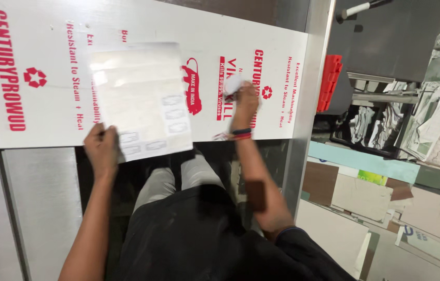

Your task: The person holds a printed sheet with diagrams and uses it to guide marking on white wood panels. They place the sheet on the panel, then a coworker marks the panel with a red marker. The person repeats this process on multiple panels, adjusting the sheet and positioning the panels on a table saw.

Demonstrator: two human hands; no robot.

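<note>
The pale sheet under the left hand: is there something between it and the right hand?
Nothing visible. Only bare white board lies between the pale sheet and the right hand, which holds a small white piece. The left hand presses the sheet's near corner.

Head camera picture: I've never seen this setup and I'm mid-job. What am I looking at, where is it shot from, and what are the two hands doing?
There is no machine arm here: the one picture comes from a camera worn on a person's head, looking down past their dark clothing at their own bare hands. In front of them lies a long white board with red printing, resting across a metal table. The left hand presses the lower corner of a pale translucent sheet lying on the board. The right hand, with bands at the wrist, holds a small white wad, perhaps cloth or paper, against the board. To the right, beyond the table, sit a red plastic part and stacked offcut panels on the floor.
</note>
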